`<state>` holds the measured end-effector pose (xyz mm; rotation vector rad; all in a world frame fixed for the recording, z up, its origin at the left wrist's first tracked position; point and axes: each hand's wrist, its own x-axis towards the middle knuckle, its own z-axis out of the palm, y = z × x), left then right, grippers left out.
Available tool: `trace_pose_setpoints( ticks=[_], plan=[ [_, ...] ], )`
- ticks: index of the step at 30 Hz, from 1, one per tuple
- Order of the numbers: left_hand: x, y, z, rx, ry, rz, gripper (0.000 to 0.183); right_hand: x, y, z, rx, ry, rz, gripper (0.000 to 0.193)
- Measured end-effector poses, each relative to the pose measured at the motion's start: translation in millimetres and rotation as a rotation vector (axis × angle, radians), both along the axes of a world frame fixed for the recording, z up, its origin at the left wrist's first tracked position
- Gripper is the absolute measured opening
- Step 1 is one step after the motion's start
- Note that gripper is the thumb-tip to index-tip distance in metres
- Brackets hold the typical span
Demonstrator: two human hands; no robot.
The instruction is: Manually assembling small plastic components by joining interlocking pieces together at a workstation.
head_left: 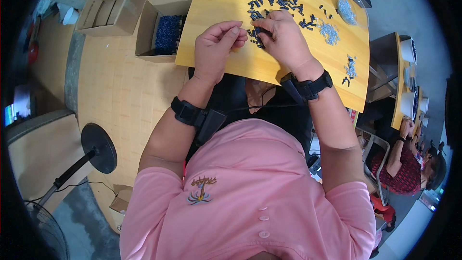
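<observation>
Here's the workroom, with a yellow wooden table at the front. Far left, an open carton shows blue-black parts inside. Now the left hand, just above the table edge: thumb closed against curled fingers, and anything in that pinch is too small to tell. On to the right hand, knuckles bent, down at the scattered black pieces; a dark one shows between thumb and forefinger, but gripped or merely touched, I can't tell. Further right, a pile of clear bits.
</observation>
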<state>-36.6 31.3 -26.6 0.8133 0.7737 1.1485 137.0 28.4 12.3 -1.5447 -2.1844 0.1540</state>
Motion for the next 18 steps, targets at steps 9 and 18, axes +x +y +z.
trace_pose_setpoints(
  ticks=[9, 18],
  plan=[
    [-1.4, 1.7, -0.2, -0.025, -0.008, -0.037, 0.02, 1.7, 4.9, -0.4, -0.025, -0.053, 0.04, 0.02],
    [-0.8, 1.4, -2.4, -0.004, 0.042, -0.043, 0.02, 3.3, 9.6, 3.0, 0.047, -0.157, 0.119, 0.006]
  ],
)
